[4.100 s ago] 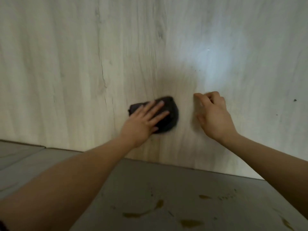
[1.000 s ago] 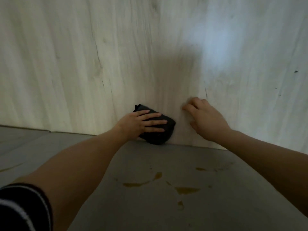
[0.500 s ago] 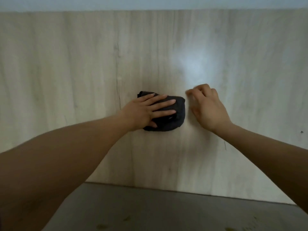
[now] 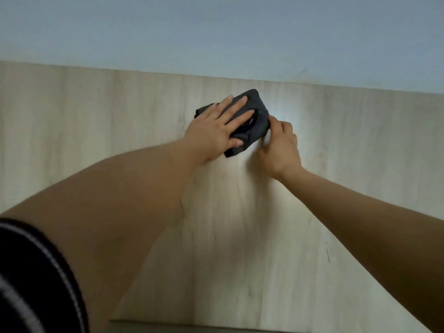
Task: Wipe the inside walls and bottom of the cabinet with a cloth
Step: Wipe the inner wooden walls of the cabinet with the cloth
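A dark folded cloth [image 4: 258,109] lies flat against the pale wood-grain back wall of the cabinet [image 4: 96,131], high up near its top edge. My left hand [image 4: 216,128] presses on the cloth with straight, spread fingers. My right hand [image 4: 281,147] sits at the cloth's right edge with its fingers curled, touching the cloth's side. Whether it grips the fabric is hidden.
The cabinet's light grey-blue ceiling panel [image 4: 216,32] meets the back wall just above the cloth. A thin strip of the grey cabinet bottom [image 4: 192,329] shows at the lower edge. A bright light spot falls on the wall beside my right hand.
The cloth and both hands have moved up the back wall from near the bottom to near the top. My right hand has closed in on the cloth's right edge.
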{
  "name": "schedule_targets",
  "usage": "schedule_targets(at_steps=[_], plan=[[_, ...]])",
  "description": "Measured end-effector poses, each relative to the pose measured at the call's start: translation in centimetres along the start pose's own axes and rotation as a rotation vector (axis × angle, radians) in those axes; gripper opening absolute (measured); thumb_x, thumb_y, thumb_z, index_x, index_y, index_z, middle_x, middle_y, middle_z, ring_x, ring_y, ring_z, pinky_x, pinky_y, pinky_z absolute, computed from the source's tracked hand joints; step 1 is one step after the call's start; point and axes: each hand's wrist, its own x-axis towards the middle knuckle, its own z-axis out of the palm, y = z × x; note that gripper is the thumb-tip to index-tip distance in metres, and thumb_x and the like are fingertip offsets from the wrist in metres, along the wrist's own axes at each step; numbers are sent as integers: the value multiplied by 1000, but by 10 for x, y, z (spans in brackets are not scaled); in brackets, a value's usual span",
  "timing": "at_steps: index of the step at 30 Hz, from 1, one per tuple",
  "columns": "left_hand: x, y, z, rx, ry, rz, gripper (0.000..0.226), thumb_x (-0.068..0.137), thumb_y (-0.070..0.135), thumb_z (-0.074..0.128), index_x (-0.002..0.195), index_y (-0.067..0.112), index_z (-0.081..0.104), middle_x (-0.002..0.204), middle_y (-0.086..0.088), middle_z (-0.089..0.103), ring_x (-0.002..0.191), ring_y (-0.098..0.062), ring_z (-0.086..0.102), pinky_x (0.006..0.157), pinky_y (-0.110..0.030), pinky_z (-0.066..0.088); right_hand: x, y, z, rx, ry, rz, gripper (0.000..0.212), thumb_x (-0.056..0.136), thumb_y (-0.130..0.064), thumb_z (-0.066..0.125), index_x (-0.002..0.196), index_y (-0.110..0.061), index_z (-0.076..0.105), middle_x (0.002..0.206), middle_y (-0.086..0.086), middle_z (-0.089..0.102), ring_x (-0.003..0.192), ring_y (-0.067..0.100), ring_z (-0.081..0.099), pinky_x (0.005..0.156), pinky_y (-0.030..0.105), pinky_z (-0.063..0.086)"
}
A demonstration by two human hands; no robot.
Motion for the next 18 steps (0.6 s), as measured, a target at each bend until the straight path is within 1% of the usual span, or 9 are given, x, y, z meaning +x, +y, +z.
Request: schedule_targets(at_steps=[1,3,5,7,10,13,18], plan=[[2,-5,-3,-35,-1,-37,68,97,54,27,148,34,-13,156,7,-21,144,-17,-17,118,-34,-3,1,-6,5,5,-11,8,71,88,-6,49,149,-20,17,144,5,26,128,26,29,90,23,27],[6,-18,-7,-105,-5,-115,68,97,54,27,148,34,-14,155,8,-24,144,-16,-19,118,-35,-4,2,-16,15,-15,-33,27,82,87,-8,55,151,-20,5,151,4,16,134,25,22,100,27,28],[6,-30,-10,-142,-5,-179,68,98,53,27,148,33,-15,155,7,-26,143,-16,-21,118,-35,-5,1,-20,24,-52,-46,56,86,86,-12,60,151,-20,4,155,1,6,139,24,12,109,33,25],[2,-41,-9,-159,6,-223,69,98,53,27,148,32,-16,154,6,-27,143,-16,-22,118,-35,-5,-2,-21,30,-97,-56,74,85,85,-15,63,150,-20,10,156,0,0,142,22,4,113,37,25],[-10,-59,-4,-172,30,-282,69,98,53,24,148,29,-17,154,4,-28,143,-18,-21,117,-35,-5,-3,-21,36,-156,-51,95,78,86,-10,60,149,-21,14,156,0,-3,143,22,0,112,39,27],[-29,-82,3,-180,45,-357,69,98,55,22,147,29,-19,154,4,-27,144,-18,-20,117,-35,-3,-1,-25,41,-178,-14,112,74,86,-6,56,147,-23,15,154,0,-2,141,24,0,108,39,31],[-45,-91,3,-224,-23,-553,72,97,56,23,147,28,-20,153,2,-30,143,-20,-21,117,-35,-3,-1,-25,43,-151,-22,119,74,87,-5,51,147,-24,13,154,-2,-2,141,23,-1,104,38,34]])
